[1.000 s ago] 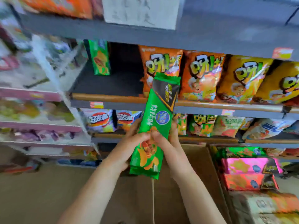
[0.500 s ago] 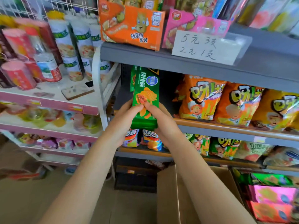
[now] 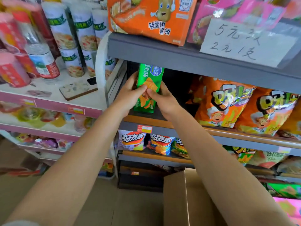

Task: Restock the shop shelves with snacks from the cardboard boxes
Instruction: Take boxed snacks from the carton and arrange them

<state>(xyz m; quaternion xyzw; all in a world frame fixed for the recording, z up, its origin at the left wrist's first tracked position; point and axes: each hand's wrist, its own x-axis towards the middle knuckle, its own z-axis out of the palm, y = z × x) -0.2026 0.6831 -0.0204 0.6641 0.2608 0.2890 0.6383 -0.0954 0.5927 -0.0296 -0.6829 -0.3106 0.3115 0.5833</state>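
Observation:
A green snack pack with orange chips printed on it stands upright at the left end of the grey shelf. My left hand grips its left side, thumb across the front. My right hand holds its right side, thumb meeting the left one on the pack's face. The pack's bottom edge sits at the shelf's wooden lip. An open cardboard box stands on the floor below my right forearm.
Orange snack bags fill the same shelf to the right, with a dark gap between them and the pack. A handwritten price sign hangs above. Cup noodles and a bottle stand on the pink-edged rack at left.
Both hands carried the green pack up from above the box and into the left end of the shelf. The view rose and came closer to the shelf.

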